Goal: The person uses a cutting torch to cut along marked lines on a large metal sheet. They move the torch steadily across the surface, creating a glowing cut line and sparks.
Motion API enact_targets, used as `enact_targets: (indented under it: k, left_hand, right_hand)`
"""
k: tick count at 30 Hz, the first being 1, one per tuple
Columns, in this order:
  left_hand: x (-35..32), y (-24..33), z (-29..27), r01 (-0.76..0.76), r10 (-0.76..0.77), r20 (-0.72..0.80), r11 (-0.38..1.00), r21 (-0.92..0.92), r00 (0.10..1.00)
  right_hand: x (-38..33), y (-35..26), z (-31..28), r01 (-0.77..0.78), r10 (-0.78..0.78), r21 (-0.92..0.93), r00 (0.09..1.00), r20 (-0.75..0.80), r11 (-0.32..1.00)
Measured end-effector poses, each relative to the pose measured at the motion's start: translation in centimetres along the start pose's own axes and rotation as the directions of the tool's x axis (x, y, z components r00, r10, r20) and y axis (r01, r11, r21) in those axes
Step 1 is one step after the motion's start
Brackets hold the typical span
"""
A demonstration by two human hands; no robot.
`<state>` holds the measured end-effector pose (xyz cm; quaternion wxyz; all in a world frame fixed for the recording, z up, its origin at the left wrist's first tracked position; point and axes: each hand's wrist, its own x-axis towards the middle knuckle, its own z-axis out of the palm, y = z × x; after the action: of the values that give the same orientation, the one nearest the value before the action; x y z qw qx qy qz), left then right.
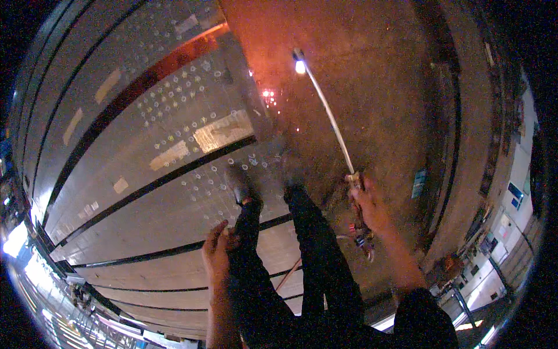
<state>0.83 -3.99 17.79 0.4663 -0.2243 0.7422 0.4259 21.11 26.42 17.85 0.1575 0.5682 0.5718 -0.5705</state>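
Observation:
My right hand (367, 200) is wrapped round the brass-coloured handle of a gas torch (331, 113). Its long, straight metal tube runs forward and a little left, ending in a dark head with a bright white glow. Red and blue fittings (360, 234) hang behind the grip. My left hand (217, 245) is beside my left thigh, fingers loosely bent and partly apart, with nothing visible in it. Ahead of my feet, small bright sparks (268, 96) lie near the edge of a grey steel plate (215, 180) marked with rows of small chalk circles.
Brown rusty steel (383, 104) spreads to the right, lit orange at the far end. Dark gaps (174, 168) divide the grey plates on the left. My dark-trousered legs (319, 244) stand across the plates. A blue label (418, 184) lies at right, with cluttered shelving (494, 244) beyond.

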Motion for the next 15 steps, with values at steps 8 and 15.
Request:
enact_targets:
  k: [8, 15]
  left_hand:
    - [-7.0, -0.7, 1.3, -0.083, 0.082, 0.150, 0.997, 0.002, 0.985]
    - [-9.3, -2.9, -2.5, -0.145, 0.132, 0.235, 0.989, 0.039, 0.963]
  right_hand:
    - [-6.4, 2.4, -0.9, 0.057, -0.069, -0.121, 0.993, -0.097, 0.991]
    - [-10.8, 4.6, 0.4, 0.250, -0.271, -0.118, 0.939, -0.212, 0.961]
